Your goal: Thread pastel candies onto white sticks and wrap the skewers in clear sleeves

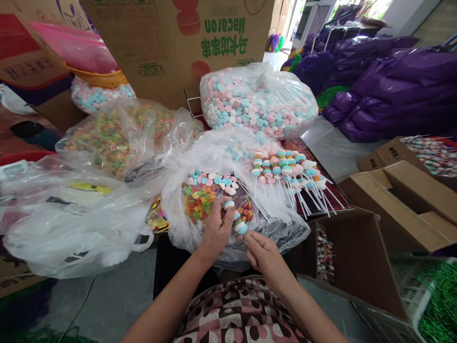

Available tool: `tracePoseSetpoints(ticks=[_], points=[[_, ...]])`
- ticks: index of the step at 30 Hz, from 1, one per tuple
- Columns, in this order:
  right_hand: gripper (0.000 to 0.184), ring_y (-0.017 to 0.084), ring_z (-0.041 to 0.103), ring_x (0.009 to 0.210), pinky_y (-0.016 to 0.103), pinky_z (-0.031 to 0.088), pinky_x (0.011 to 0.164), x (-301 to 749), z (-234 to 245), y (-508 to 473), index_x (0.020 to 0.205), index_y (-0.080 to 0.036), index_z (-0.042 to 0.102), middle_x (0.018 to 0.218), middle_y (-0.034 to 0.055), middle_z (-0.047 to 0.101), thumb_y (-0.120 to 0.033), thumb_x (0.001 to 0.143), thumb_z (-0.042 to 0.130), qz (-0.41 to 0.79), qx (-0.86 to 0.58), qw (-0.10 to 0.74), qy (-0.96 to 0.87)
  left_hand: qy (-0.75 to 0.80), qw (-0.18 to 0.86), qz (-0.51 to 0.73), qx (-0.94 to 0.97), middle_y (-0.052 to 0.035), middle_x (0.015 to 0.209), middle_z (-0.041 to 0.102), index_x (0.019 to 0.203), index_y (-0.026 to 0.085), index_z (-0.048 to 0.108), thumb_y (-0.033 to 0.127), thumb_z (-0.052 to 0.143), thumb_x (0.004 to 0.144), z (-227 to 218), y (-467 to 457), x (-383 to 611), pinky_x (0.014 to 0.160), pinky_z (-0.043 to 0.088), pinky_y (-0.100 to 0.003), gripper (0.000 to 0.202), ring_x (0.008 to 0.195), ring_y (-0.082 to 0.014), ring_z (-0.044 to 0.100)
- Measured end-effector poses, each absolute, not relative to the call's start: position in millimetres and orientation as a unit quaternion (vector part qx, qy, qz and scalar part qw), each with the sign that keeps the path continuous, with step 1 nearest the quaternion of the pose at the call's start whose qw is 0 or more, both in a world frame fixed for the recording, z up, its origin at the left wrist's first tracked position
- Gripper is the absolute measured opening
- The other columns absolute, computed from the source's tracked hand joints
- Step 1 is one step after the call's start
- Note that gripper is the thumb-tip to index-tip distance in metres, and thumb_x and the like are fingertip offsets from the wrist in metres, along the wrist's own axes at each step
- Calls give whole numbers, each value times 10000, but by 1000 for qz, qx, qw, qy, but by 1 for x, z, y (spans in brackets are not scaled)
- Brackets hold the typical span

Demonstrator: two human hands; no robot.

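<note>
Between my hands is a candy skewer (240, 226) threaded with blue-and-white marshmallows. My left hand (216, 231) pinches a marshmallow at its upper end between thumb and fingers. At the lower end, the fingertips of my right hand (262, 250) are closed on the skewer's stick, which is mostly hidden. Just beyond lie gummy rings (200, 200) in red, yellow and green, with loose marshmallows (214, 179) behind them, on a spread plastic bag (178, 224). Bare white sticks (254, 197) rest to the right, beside a pile of finished-looking candy skewers (285, 169).
A large bag of marshmallows (257, 100) stands at the back, a bag of gummy rings (114, 138) at the left. Crumpled plastic bags (82, 238) cover the near left. An open cardboard box (357, 262) holding wrapped pieces stands at the right; purple sacks (400, 90) lie behind.
</note>
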State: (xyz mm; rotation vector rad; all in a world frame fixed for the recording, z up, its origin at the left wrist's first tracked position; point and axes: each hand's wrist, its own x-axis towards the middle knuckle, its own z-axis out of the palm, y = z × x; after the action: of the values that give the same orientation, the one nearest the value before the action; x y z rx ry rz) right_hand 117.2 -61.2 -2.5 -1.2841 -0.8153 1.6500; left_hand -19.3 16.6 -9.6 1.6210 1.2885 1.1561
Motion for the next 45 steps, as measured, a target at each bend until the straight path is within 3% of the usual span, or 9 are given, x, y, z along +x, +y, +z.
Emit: tracePoseSetpoints(ticks=[6,16,20,27,32,35,38,42,45], points=[[377,113,411,521,237,306,514,127,3,-64,1065,-172,698,578,-36,516,-482,913,544,559,-551,407,-467,523,371,461,614,-77,1079,658,1199,203,550,406,482,958,-6,23,-23,857,513,-324,321,924,-171,628],[466,71,203,402,219,133,410,119,3,-63,965,-155,651,433,-107,352,-597,821,630,635,-548,448,-310,497,403,452,622,-106,1294,627,1332,222,532,438,456,974,-5,15,-17,1047,452,-381,424,1193,-215,593],[387,67,242,402,213,144,414,136,23,-39,984,-152,665,441,-99,386,-497,807,672,590,-544,516,-300,468,450,487,584,-111,1281,622,1451,247,415,457,452,977,1,19,-25,944,525,-352,519,989,-174,679],[190,36,307,383,207,178,378,163,52,42,828,-188,578,609,-65,549,-278,705,691,515,-516,611,-308,477,434,512,568,-90,1142,686,1244,214,602,453,553,923,-11,22,-39,889,556,-342,403,907,-160,691],[505,53,346,413,221,267,404,164,34,18,1250,-217,544,797,-43,627,-308,764,650,435,-578,606,-330,490,413,520,565,-96,1103,718,1149,202,661,410,567,915,-13,22,-50,953,537,-385,328,994,-193,687],[414,93,425,466,258,350,469,167,18,-12,1223,-197,618,804,-3,657,-360,843,590,316,-661,529,-427,497,410,514,566,-93,1049,734,1108,189,685,407,574,908,-15,24,-51,965,529,-389,316,1006,-204,688],[269,157,565,625,293,403,582,171,9,-23,1027,-200,722,911,66,708,-345,868,559,181,-725,345,-567,492,408,505,580,-81,994,748,1066,190,710,399,592,895,-18,25,-48,956,533,-381,296,996,-208,695],[243,177,601,681,293,302,543,169,10,-15,1020,-214,732,1026,85,695,-323,901,550,83,-751,93,-649,491,400,501,590,-82,1032,753,1053,195,723,379,600,889,-21,25,-44,951,535,-366,276,997,-201,698],[253,185,610,687,305,270,546,164,12,-10,1044,-198,719,1007,86,697,-315,927,529,55,-756,42,-650,492,402,500,589,-89,1045,753,1061,189,724,375,599,892,-22,24,-45,948,535,-365,281,998,-200,698]])
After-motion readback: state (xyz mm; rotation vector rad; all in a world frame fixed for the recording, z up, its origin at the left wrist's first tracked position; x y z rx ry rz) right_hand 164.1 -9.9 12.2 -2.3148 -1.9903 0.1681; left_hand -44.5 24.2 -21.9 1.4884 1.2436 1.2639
